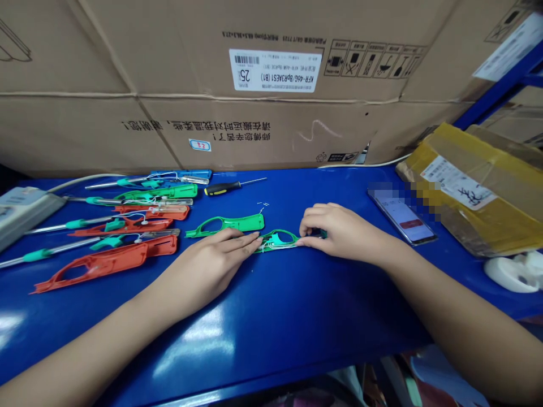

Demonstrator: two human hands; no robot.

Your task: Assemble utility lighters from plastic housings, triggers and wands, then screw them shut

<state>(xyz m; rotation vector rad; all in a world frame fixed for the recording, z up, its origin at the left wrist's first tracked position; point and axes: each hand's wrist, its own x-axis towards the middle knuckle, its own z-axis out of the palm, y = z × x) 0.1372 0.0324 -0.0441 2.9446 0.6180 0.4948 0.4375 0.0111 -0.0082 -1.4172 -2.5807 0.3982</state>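
Note:
A green lighter casing half (278, 247) lies on the blue table between my hands, its inside facing up. In it sit a teal trigger (279, 238) and thin white wires. My left hand (220, 254) presses its fingers together on the casing's left end and covers that part. At the other end, my right hand (328, 229) pinches around the casing's tip, where a dark teal piece shows between thumb and fingers. Just behind my left hand rests another green casing half (244, 223) without parts in it.
To the left lie several partly assembled lighters with metal tubes, including a red casing (106, 263). A screwdriver (223, 188) is at the back. Rightward are a phone (403, 217), a taped carton (470, 186) and a white object (511, 272). A large cardboard box (169, 68) walls the rear.

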